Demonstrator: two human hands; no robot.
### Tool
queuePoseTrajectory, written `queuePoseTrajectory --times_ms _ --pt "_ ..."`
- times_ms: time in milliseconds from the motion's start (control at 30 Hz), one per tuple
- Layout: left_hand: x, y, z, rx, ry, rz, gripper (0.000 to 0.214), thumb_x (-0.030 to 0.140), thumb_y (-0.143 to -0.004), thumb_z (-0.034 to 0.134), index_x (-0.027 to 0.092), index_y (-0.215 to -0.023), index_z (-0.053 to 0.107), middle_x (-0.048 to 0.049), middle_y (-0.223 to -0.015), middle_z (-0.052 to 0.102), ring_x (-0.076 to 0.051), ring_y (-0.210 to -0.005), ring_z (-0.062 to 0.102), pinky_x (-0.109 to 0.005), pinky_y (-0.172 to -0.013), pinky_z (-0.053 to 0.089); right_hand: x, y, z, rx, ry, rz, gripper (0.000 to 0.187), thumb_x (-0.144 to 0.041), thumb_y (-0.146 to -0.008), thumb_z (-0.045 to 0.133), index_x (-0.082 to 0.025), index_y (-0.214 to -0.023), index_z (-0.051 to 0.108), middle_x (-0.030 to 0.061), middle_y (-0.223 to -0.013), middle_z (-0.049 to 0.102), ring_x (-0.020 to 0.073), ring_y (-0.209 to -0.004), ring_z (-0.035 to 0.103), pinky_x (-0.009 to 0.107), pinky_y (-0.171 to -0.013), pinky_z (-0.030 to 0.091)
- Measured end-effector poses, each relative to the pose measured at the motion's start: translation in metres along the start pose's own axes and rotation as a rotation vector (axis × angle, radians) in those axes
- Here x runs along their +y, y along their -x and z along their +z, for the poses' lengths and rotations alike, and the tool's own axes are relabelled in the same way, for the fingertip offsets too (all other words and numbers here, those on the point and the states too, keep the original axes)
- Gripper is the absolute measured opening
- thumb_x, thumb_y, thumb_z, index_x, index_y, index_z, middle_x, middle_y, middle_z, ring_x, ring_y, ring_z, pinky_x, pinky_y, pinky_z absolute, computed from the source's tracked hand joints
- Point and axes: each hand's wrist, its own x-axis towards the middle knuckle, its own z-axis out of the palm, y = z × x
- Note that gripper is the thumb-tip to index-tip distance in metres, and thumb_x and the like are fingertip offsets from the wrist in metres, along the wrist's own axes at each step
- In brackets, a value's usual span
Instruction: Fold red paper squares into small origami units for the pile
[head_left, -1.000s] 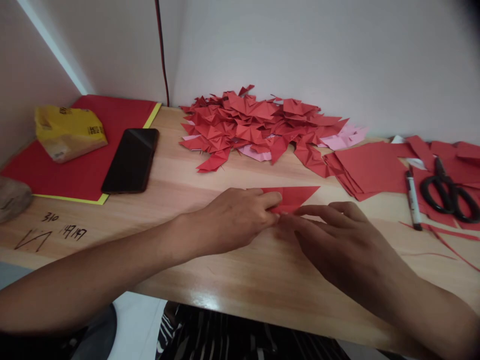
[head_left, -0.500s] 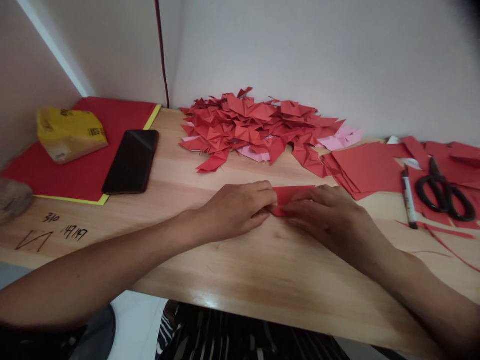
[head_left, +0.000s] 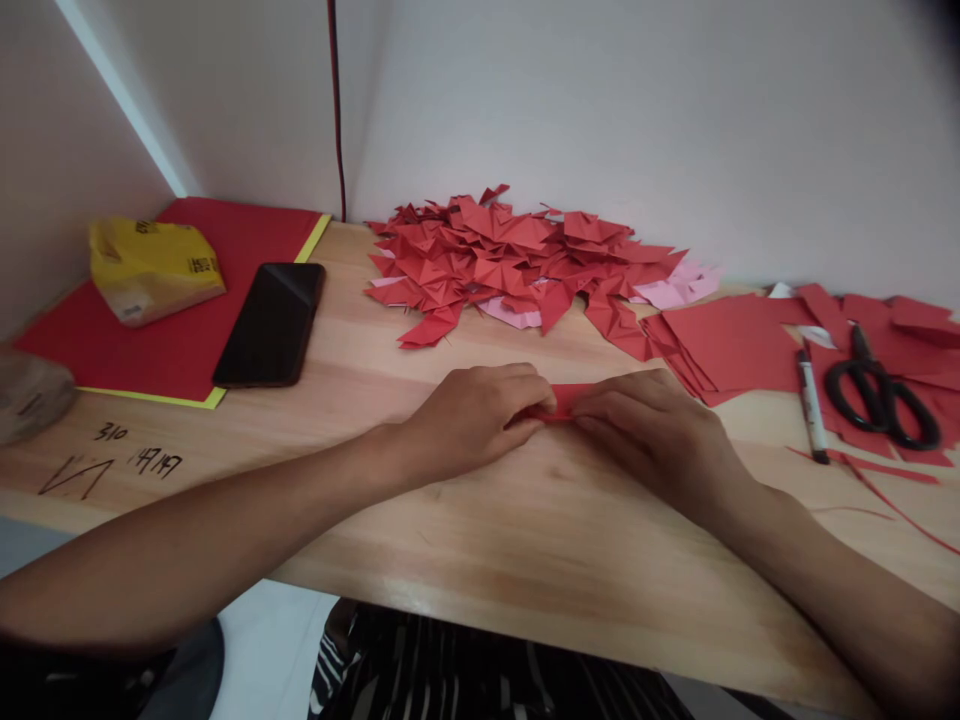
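Between my two hands a small piece of red paper (head_left: pixel 568 399) shows as a narrow strip just above the wooden table, with its ends covered by my fingers. My left hand (head_left: pixel 491 415) is closed on its left end, thumb and fingertips together. On the right end, my right hand (head_left: pixel 652 425) grips with bent fingers pressed together. Behind the hands lies a heap of folded red paper pieces (head_left: pixel 499 250), with some pink ones among them. A stack of flat red paper sheets (head_left: pixel 739 345) lies beyond my right hand.
Scissors with black handles (head_left: pixel 877 395) and a marker (head_left: pixel 812 410) lie at the right, near thin red paper strips (head_left: pixel 900 470). At the left are a black phone (head_left: pixel 271 325), a yellow packet (head_left: pixel 157 270) on large red sheets (head_left: pixel 255 225), and handwriting on the table (head_left: pixel 450 540).
The visible part of the red paper between my hands has become narrower. My right hand has shifted slightly left, its fingers closer together. The view has turned a little.
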Motion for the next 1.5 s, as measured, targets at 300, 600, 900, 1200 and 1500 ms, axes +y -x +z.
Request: queuePoseTrajectory --times_ms 300,600,900,1200,1500 --pt "0.011 0.002 0.000 0.067 -0.210 0.046 0.007 0.021 -0.092 0.053 0.016 -0.093 0.058 -0.0022 -0.084 0.065 -0.017 -0.086 0.057 -0.029 -0.077 0.043 -0.004 -0.002 -0.003 -0.044 -0.026 0.136 0.016 -0.021 -0.098 0.043 -0.023 -0.086 0.054 0.0042 -0.081 0.063 0.0193 -0.075 0.057 0.034 -0.069 0.045" --pt "0.003 0.002 0.002 0.084 -0.305 0.084 0.011 0.023 -0.093 0.055 0.015 -0.101 0.057 -0.0042 -0.096 0.066 -0.019 -0.092 0.057 -0.033 -0.082 0.043 -0.003 -0.006 0.006 -0.076 0.084 0.298 0.020 -0.028 -0.098 0.043 -0.019 -0.085 0.056 0.0042 -0.080 0.061 0.0187 -0.071 0.059 0.030 -0.060 0.043" --pt "0.008 -0.001 0.001 0.059 -0.160 0.063 0.011 0.020 -0.095 0.052 0.016 -0.103 0.057 -0.0006 -0.089 0.068 -0.014 -0.086 0.062 -0.028 -0.082 0.043 0.000 -0.003 0.002 -0.038 0.036 0.151 0.020 -0.024 -0.099 0.040 -0.019 -0.086 0.055 0.0052 -0.081 0.061 0.0199 -0.076 0.056 0.033 -0.070 0.043" --pt "0.021 0.010 0.010 0.089 -0.469 0.308 0.018 0.011 -0.094 0.050 0.013 -0.101 0.066 -0.0027 -0.085 0.069 -0.016 -0.081 0.061 -0.032 -0.073 0.043 0.001 0.000 0.004 -0.062 0.112 0.155 0.020 -0.021 -0.098 0.041 -0.018 -0.083 0.054 0.0047 -0.076 0.056 0.0193 -0.071 0.051 0.032 -0.065 0.041" --pt "0.033 0.014 0.015 0.098 -0.593 0.355 0.015 0.007 -0.085 0.059 0.008 -0.095 0.070 -0.0066 -0.083 0.068 -0.022 -0.080 0.062 -0.035 -0.067 0.049 0.000 0.001 0.009 -0.055 0.146 0.189 0.021 -0.021 -0.098 0.043 -0.017 -0.081 0.056 0.0044 -0.077 0.054 0.0178 -0.071 0.051 0.030 -0.063 0.041"
